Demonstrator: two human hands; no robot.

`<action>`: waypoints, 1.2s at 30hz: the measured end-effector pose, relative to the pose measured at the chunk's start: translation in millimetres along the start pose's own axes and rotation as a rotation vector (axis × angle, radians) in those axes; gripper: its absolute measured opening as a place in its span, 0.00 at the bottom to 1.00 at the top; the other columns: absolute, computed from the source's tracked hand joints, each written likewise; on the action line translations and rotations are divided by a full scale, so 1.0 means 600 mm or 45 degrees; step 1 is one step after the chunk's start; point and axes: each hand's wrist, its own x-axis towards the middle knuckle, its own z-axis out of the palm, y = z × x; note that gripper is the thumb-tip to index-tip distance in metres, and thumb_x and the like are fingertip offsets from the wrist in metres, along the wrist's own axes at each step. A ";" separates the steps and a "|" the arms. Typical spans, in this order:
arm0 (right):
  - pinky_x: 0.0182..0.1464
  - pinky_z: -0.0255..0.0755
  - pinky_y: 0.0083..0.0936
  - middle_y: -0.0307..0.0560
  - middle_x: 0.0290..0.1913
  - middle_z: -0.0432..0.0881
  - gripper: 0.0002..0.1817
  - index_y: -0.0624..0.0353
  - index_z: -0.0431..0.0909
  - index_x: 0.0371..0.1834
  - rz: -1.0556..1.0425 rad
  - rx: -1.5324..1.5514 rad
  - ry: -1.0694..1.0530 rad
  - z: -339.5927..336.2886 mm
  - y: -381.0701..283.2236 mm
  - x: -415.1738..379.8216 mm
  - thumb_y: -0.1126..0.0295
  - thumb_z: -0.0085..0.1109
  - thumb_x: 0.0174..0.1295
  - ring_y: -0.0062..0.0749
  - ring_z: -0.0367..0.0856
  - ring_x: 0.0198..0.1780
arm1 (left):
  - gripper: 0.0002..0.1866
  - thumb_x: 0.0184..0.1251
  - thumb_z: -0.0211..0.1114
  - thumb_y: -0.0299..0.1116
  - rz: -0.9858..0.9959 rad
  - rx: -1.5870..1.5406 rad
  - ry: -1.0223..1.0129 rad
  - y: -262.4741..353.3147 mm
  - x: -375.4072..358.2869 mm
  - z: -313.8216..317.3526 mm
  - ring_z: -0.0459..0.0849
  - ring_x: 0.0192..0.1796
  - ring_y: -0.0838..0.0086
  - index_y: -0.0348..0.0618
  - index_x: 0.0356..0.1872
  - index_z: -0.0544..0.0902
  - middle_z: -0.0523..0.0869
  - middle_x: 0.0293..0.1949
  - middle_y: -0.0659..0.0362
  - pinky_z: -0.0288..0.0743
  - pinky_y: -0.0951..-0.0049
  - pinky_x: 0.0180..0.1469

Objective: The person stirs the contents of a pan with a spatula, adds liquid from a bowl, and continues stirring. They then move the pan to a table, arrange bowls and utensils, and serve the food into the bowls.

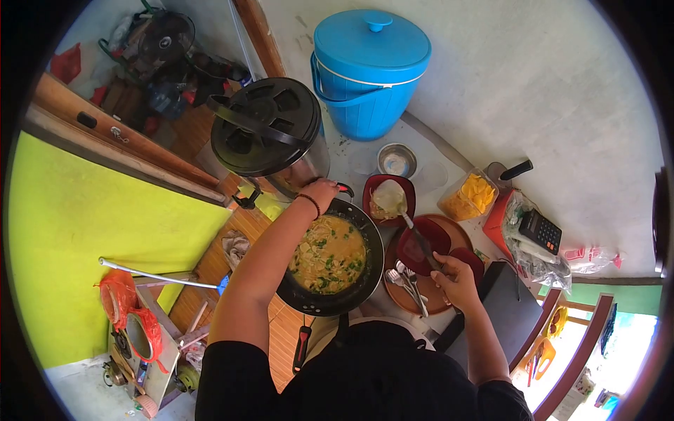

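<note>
My left hand (pixel 321 192) is closed on the far rim of a black wok (pixel 373 245), beside its small red-and-black handle (pixel 345 188). Inside the wok is a yellowish noodle soup (pixel 327 256) with green leaves. The long handle (pixel 302 349) points down toward my body. My right hand (pixel 456 282) grips a ladle (pixel 423 245), whose bowl end is over a square dark red bowl (pixel 380 212). Some food shows in that bowl under the ladle. More red bowls (pixel 425 245) rest on a round brown tray (pixel 397 298) with several forks and spoons (pixel 404 277).
A large drink dispenser (pixel 270 130) and a blue lidded bucket (pixel 368 77) stand at the back. Near them are a metal bowl (pixel 397 161), a tub of yellow chips (pixel 472 196) and a calculator (pixel 540 231). A cluttered low shelf (pixel 158 351) stands at the left.
</note>
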 end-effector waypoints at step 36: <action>0.12 0.58 0.19 0.41 0.19 0.74 0.23 0.66 0.67 0.61 0.043 0.328 -0.749 0.177 0.065 0.068 0.76 0.55 0.62 0.17 0.66 0.11 | 0.22 0.65 0.48 0.23 -0.107 -0.033 -0.144 0.018 -0.011 -0.037 0.66 0.65 0.65 0.46 0.61 0.71 0.68 0.65 0.60 0.67 0.64 0.64</action>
